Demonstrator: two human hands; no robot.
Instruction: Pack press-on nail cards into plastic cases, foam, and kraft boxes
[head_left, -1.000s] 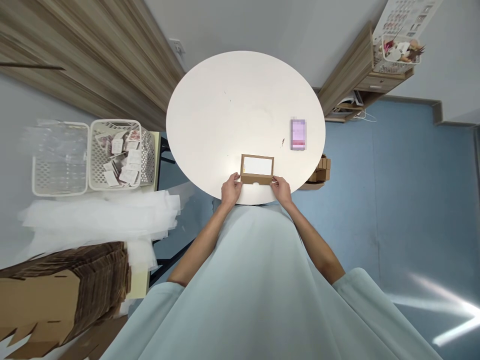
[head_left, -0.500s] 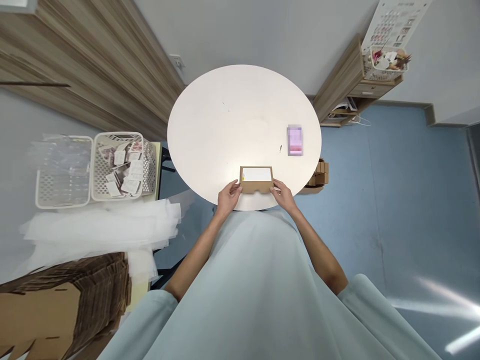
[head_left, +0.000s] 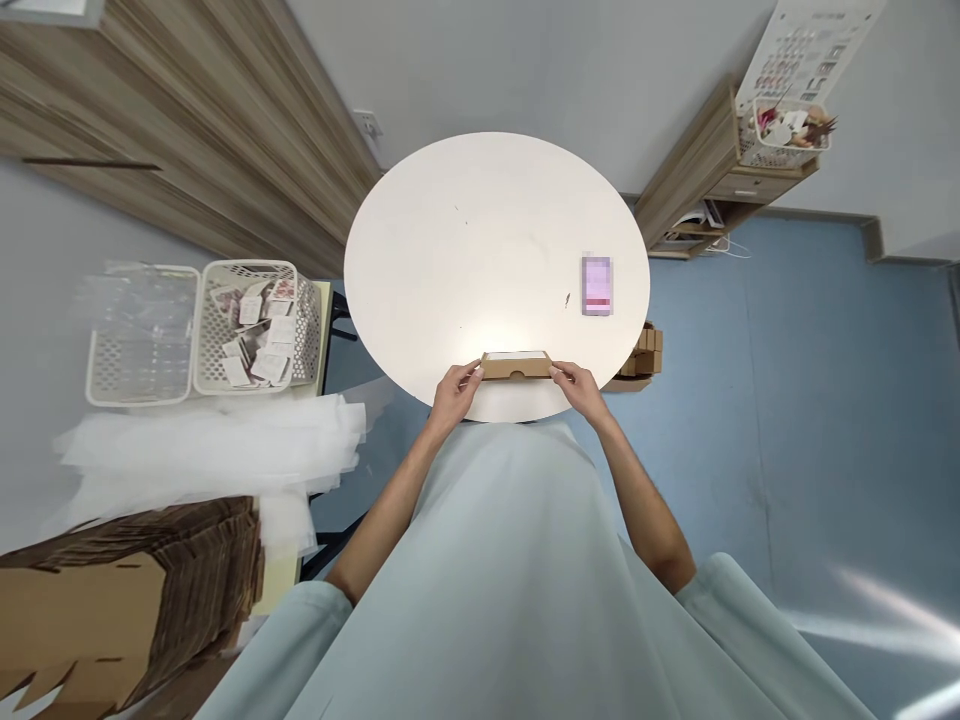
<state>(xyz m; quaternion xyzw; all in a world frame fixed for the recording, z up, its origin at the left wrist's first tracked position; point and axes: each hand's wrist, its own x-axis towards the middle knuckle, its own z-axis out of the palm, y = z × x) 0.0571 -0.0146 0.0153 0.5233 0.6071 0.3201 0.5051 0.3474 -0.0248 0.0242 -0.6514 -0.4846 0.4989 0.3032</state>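
Note:
A small brown cardboard box (head_left: 517, 368) is held between my two hands near the close edge of the round white table (head_left: 480, 240). Its front wall with a half-round thumb notch faces me, and a strip of its white label shows along the top. My left hand (head_left: 454, 392) grips the left end, thumb in front and fingers behind. At the other end, my right hand (head_left: 581, 388) pinches the corner the same way. Whether the box rests on the table or is lifted slightly, I cannot tell.
A blurred pinkish-purple rectangle (head_left: 597, 286) lies right on the table. Left are white baskets (head_left: 199, 340) with packets and clear plastic, white wrapping sheets (head_left: 217, 445) and stacked flat cardboard (head_left: 82, 620). Small boxes (head_left: 646, 350) stand right, below the table; a wooden cabinet (head_left: 694, 170) is farther back.
The box has tipped, so its labelled top now shows only as a thin strip and its notched front shows more. My right hand has shifted slightly right. The whole view has moved a little.

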